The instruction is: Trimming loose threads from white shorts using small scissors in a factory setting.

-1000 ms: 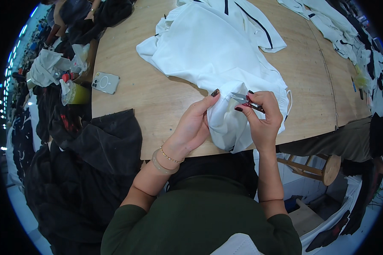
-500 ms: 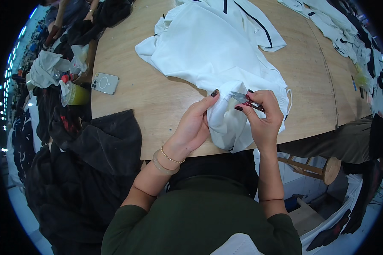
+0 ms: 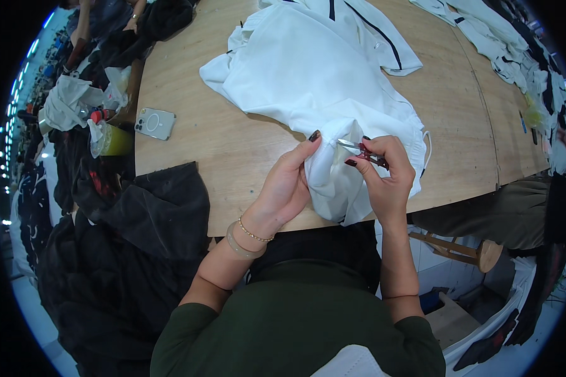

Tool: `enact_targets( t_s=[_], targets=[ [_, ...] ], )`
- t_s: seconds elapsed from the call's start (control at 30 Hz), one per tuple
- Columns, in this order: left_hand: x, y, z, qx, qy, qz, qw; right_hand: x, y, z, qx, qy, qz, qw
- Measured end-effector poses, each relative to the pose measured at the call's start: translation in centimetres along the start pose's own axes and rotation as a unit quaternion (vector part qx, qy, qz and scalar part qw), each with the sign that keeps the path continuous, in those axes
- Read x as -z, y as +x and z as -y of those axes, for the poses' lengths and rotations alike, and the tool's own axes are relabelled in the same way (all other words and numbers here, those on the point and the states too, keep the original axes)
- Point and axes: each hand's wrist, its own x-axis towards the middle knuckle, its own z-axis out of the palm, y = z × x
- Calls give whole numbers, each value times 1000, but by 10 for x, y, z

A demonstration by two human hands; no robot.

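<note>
A white garment (image 3: 314,81) with black stripes spreads over the wooden table, its near part bunched up between my hands. My left hand (image 3: 290,182) grips a fold of that cloth, thumb on top; its other fingers are partly hidden behind the fabric. In my right hand (image 3: 388,179) is a small pair of red-handled thread snips (image 3: 366,152), pinched between thumb and fingers. Their metal blades point left, close to the cloth beside my left thumb; whether they touch it I cannot tell. A white drawstring loops out at the garment's right edge.
A phone (image 3: 156,124) lies on the table's left side. Dark cloth (image 3: 163,201) is heaped left of the table, near a cup of yellow-green drink (image 3: 115,139). More white garments (image 3: 497,44) lie at the far right. A wooden stool (image 3: 487,252) stands below the right edge.
The snips in my right hand have shifted slightly left and down, and their blades look closer together. My left hand has moved slightly left, still holding the cloth.
</note>
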Motion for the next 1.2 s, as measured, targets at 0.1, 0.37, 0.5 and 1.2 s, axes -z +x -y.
enact_targets(
  t_s=[0.1, 0.37, 0.5, 1.2],
  targets=[
    [0, 0, 1, 0, 8, -5, 1000, -2, 2, 0, 24, -5, 3, 1000],
    [1, 3, 1, -24, 7, 10, 1000, -3, -1, -4, -15, 54, -27, 998],
    [-3, 1, 34, -150, 200, -18, 968, 7, -1, 0, -127, 254, -101, 953],
    [136, 61, -86, -440, 706, -332, 444, 26, -20, -46, -294, -71, -30, 953]
  ],
)
